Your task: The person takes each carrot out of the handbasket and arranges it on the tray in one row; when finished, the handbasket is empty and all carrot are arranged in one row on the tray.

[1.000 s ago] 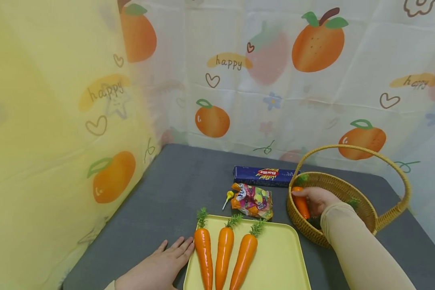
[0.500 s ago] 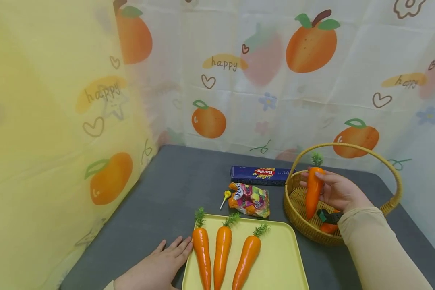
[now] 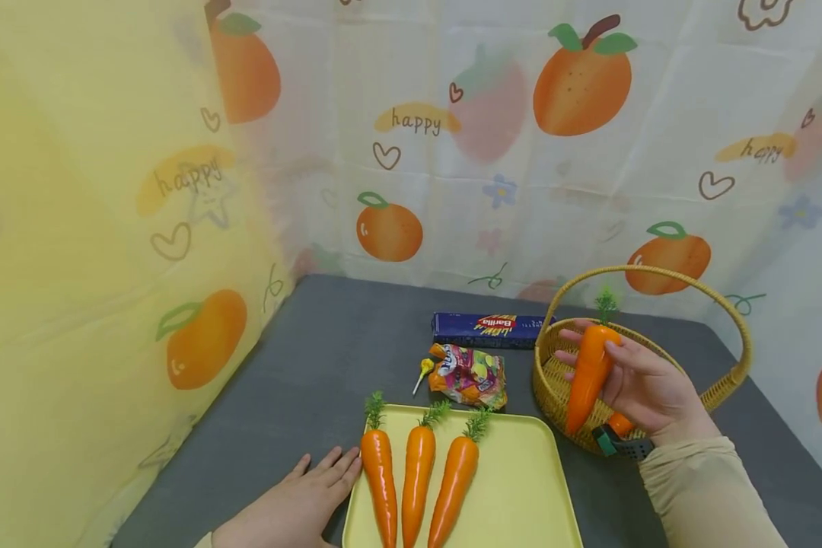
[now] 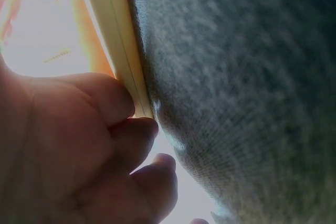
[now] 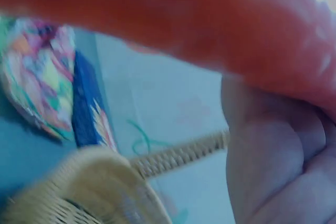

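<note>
Orange carrot gripped by right hand, frame right; tip down-left, yellow tray to its lower left. Left hand farther, fingers straight, touching tray edge.

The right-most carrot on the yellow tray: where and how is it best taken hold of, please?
Probably around the thick upper part of this carrot, just below its leafy top, coming from above and right. It lies flat, its body narrows toward the person, and the tray is bare on that right side.
</note>
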Demonstrator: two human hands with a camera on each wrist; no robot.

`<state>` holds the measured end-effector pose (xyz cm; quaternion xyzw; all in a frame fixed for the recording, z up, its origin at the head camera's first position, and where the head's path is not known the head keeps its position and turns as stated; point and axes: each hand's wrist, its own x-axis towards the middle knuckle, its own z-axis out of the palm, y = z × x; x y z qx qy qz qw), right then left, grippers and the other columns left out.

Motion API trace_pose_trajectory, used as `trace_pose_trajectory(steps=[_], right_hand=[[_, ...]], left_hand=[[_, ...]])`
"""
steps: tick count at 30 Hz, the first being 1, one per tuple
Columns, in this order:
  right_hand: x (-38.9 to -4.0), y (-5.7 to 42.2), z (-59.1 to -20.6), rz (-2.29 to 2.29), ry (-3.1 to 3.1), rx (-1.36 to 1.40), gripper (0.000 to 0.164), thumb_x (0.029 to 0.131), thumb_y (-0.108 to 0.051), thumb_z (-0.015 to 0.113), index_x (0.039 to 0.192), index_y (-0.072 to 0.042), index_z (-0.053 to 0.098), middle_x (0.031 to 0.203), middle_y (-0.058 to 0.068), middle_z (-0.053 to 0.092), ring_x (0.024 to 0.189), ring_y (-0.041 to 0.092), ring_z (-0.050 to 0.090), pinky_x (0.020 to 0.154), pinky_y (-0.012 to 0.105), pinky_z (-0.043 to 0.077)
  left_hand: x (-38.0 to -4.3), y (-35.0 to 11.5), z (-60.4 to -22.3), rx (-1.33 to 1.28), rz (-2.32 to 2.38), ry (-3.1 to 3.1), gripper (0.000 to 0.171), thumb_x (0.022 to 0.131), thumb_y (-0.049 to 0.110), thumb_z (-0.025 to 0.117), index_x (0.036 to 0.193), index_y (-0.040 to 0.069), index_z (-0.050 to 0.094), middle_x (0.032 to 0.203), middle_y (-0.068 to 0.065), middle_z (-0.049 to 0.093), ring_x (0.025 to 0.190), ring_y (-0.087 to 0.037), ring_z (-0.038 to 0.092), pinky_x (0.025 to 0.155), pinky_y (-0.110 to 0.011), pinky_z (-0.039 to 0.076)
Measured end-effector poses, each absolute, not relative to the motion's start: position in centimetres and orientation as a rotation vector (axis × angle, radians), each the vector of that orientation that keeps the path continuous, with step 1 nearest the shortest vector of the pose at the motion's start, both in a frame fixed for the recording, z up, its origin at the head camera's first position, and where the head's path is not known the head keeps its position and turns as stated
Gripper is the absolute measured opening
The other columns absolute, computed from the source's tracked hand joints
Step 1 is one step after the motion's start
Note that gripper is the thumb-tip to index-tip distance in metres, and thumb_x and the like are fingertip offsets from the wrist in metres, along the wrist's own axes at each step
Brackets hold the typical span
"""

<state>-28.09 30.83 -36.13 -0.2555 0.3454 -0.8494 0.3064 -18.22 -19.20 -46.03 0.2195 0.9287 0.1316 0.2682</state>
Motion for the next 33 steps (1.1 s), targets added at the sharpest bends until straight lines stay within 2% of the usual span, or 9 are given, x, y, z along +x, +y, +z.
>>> trace_pose_trajectory(steps=[7, 15, 17, 21, 23, 26, 28, 30, 33], right_hand=[[-25.4, 27.9, -39.2, -2.221, 0.838, -0.659, 0.054, 0.121, -0.01, 0.02, 0.163, -0.01, 0.056, 0.162, 0.011, 0.061, 0.147, 0.033, 0.063, 0.124, 0.051, 0.047], [-22.9, 25.4, -43.5, -2.205, 0.963, -0.377, 0.044, 0.123, -0.017, 0.033, 0.151, -0.02, 0.067, 0.153, 0.003, 0.068, 0.142, 0.029, 0.066, 0.121, 0.047, 0.051], [-22.5, 24.8, -44.5, -2.201, 1.034, -0.265, 0.04, 0.122, -0.02, 0.038, 0.157, -0.017, 0.058, 0.148, 0.001, 0.07, 0.138, 0.029, 0.068, 0.12, 0.048, 0.052], [-21.7, 23.6, -46.0, -2.191, 1.114, -0.088, 0.051, 0.121, -0.025, 0.045, 0.168, -0.009, 0.03, 0.144, 0.001, 0.071, 0.136, 0.028, 0.068, 0.12, 0.051, 0.051], [-21.3, 23.1, -46.4, -2.194, 1.102, -0.042, 0.045, 0.12, -0.024, 0.046, 0.163, -0.011, 0.037, 0.141, 0.002, 0.072, 0.134, 0.027, 0.07, 0.119, 0.05, 0.053], [-20.9, 22.7, -46.8, -2.193, 1.09, -0.045, 0.025, 0.12, -0.021, 0.046, 0.142, -0.02, 0.059, 0.134, 0.0, 0.074, 0.127, 0.02, 0.071, 0.112, 0.043, 0.057], [-20.7, 22.5, -46.8, -2.186, 1.117, -0.054, 0.024, 0.12, -0.019, 0.047, 0.135, -0.025, 0.064, 0.132, -0.002, 0.075, 0.124, 0.018, 0.071, 0.109, 0.04, 0.058], [-20.6, 22.4, -46.9, -2.164, 1.176, -0.063, 0.029, 0.119, -0.02, 0.047, 0.145, -0.024, 0.061, 0.133, -0.004, 0.073, 0.124, 0.017, 0.069, 0.107, 0.039, 0.058], [-20.4, 22.1, -47.1, -2.122, 1.281, -0.028, 0.047, 0.119, -0.021, 0.049, 0.165, -0.015, 0.044, 0.141, -0.004, 0.068, 0.127, 0.018, 0.069, 0.108, 0.041, 0.059]], left_hand=[[-18.3, -19.3, -45.9, 0.6, 0.367, 2.494, 0.115, 0.088, 0.076, 0.081, 0.173, 0.012, 0.039, 0.182, -0.008, 0.032, 0.168, -0.04, 0.03, 0.126, -0.079, 0.025], [-18.1, -19.2, -45.8, 0.684, 0.316, 2.56, 0.114, 0.086, 0.072, 0.084, 0.171, 0.009, 0.043, 0.179, -0.011, 0.037, 0.165, -0.04, 0.037, 0.123, -0.085, 0.022], [-18.2, -19.1, -45.7, 0.678, 0.316, 2.557, 0.114, 0.086, 0.071, 0.085, 0.172, 0.009, 0.042, 0.179, -0.011, 0.037, 0.165, -0.04, 0.036, 0.124, -0.084, 0.022], [-18.2, -19.0, -45.5, 0.656, 0.312, 2.539, 0.115, 0.086, 0.072, 0.084, 0.172, 0.009, 0.041, 0.18, -0.01, 0.036, 0.166, -0.039, 0.035, 0.125, -0.082, 0.023], [-18.2, -19.0, -45.5, 0.647, 0.306, 2.528, 0.115, 0.086, 0.075, 0.082, 0.172, 0.01, 0.041, 0.18, -0.009, 0.035, 0.166, -0.039, 0.034, 0.126, -0.081, 0.022], [-18.3, -19.0, -45.5, 0.636, 0.305, 2.513, 0.116, 0.087, 0.077, 0.08, 0.173, 0.011, 0.041, 0.181, -0.008, 0.035, 0.167, -0.038, 0.033, 0.126, -0.081, 0.022], [-18.3, -19.0, -45.6, 0.643, 0.305, 2.51, 0.115, 0.087, 0.078, 0.08, 0.173, 0.011, 0.041, 0.181, -0.009, 0.035, 0.167, -0.038, 0.033, 0.126, -0.081, 0.023], [-18.3, -19.0, -45.6, 0.648, 0.308, 2.509, 0.115, 0.087, 0.077, 0.08, 0.173, 0.011, 0.041, 0.181, -0.009, 0.035, 0.167, -0.039, 0.034, 0.126, -0.081, 0.023], [-18.4, -19.0, -45.7, 0.652, 0.308, 2.506, 0.115, 0.087, 0.077, 0.08, 0.173, 0.011, 0.041, 0.181, -0.009, 0.035, 0.167, -0.039, 0.034, 0.126, -0.081, 0.023]])
